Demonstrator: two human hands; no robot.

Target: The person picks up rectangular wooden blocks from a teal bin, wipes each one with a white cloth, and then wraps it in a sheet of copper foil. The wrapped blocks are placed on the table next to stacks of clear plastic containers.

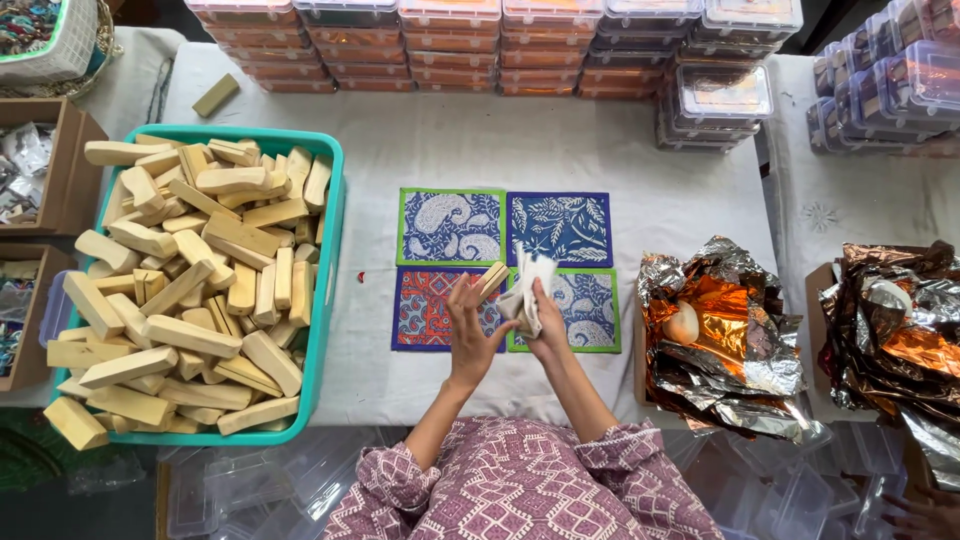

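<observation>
While the head view looks straight down on a cloth-covered table (560,150), the left hand (470,335) grips a small wooden block (492,279) by its fingertips, and the right hand (545,318) is closed around a white cloth (527,285), both above four printed fabric squares (452,227). Left of them stands a teal crate (327,300) heaped with wooden blocks (190,290); crumpled foil (735,340) lies to the right, and stacked clear lidded boxes (500,45) line the far edge.

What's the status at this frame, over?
Left hand holds wooden block. Right hand grips white cloth against it. Both above four patterned mats. Nothing in the way.
</observation>
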